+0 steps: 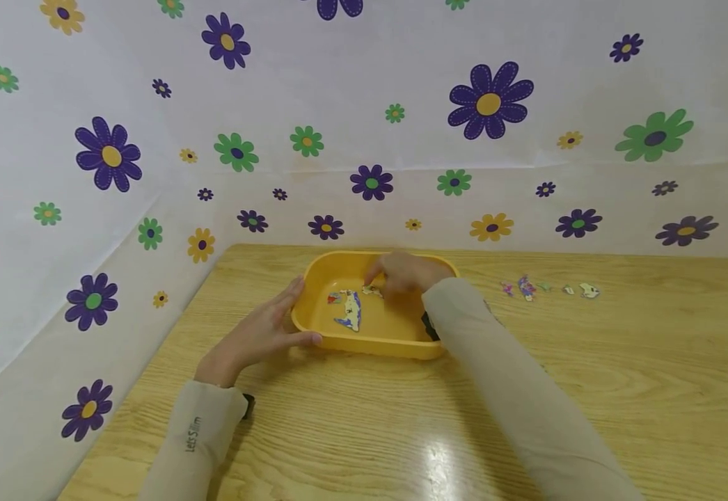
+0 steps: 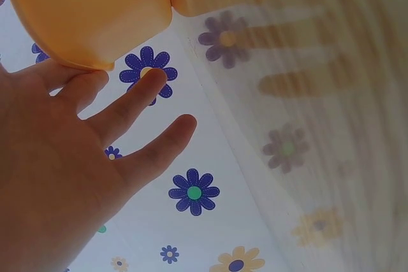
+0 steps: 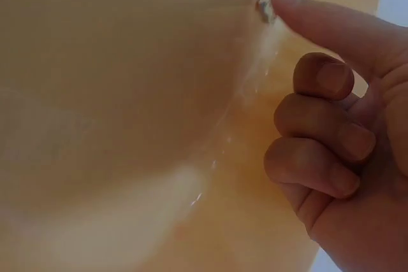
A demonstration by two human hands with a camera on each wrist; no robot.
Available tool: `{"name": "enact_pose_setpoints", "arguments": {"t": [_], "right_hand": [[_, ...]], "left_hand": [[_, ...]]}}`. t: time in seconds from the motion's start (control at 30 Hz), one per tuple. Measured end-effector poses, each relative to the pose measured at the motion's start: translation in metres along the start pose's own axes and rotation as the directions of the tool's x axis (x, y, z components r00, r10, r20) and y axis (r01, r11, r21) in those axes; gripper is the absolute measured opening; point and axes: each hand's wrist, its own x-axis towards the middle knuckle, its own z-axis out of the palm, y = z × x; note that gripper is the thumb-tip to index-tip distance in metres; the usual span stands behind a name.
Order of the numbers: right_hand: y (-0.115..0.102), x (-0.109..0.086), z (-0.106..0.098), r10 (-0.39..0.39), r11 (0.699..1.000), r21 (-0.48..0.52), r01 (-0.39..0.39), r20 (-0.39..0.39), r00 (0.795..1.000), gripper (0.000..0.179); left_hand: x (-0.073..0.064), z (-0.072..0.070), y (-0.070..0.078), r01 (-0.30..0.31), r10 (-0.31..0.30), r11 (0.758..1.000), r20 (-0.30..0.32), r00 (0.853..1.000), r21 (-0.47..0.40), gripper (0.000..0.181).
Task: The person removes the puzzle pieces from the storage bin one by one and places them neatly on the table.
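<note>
A yellow plastic tub (image 1: 364,343) stands on the wooden table. Around its front left corner rests my left hand (image 1: 257,339), thumb along the front wall and fingers along the left side. Those fingers look mostly straight and spread in the left wrist view. My right hand (image 1: 401,271) reaches into the tub, index finger extended and the other fingers folded in. That fingertip touches a small pale flat cut-out (image 1: 373,291) on the tub floor, partly covered by the hand. A larger blue-and-cream cut-out (image 1: 353,310) and a small red-and-blue one (image 1: 335,298) lie to its left.
Right of the tub, several small flat pieces lie in a row on the table (image 1: 652,362), among them a purple-and-pink one (image 1: 527,287) and a cream one (image 1: 589,291). A white flower-printed sheet (image 1: 339,104) hangs behind and at the left.
</note>
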Motion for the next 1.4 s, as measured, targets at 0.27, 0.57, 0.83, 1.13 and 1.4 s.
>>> {"name": "enact_pose_setpoints", "arguments": {"t": [0.27, 0.57, 0.83, 1.13, 1.4], "right_hand": [[0.0037, 0.0006, 0.0033, 0.069, 0.995, 0.064, -0.071, 0.038, 0.997, 0.061], [0.0038, 0.0015, 0.0034, 0.085, 0.995, 0.045, -0.087, 0.059, 0.995, 0.060], [0.0066, 0.0027, 0.0042, 0.032, 0.999, 0.035, -0.034, 0.055, 0.998, 0.058], [0.0077, 0.0066, 0.0063, 0.017, 1.000, 0.016, -0.017, 0.043, 0.999, 0.055], [0.0089, 0.0093, 0.0065, 0.000, 1.000, -0.009, 0.000, 0.030, 1.000, 0.041]], "left_hand": [[0.0006, -0.0019, 0.0035, 0.009, -0.009, 1.000, 0.013, 1.000, -0.021, 0.110], [0.0011, -0.0017, 0.0042, 0.013, -0.013, 1.000, 0.015, 1.000, -0.021, 0.111], [0.0006, -0.0015, 0.0048, 0.010, -0.010, 1.000, 0.007, 1.000, -0.015, 0.109], [-0.0001, -0.0011, 0.0040, 0.000, 0.000, 1.000, 0.003, 1.000, -0.012, 0.108], [-0.0002, -0.0007, 0.0031, 0.005, -0.005, 1.000, 0.005, 1.000, -0.018, 0.109]]}}
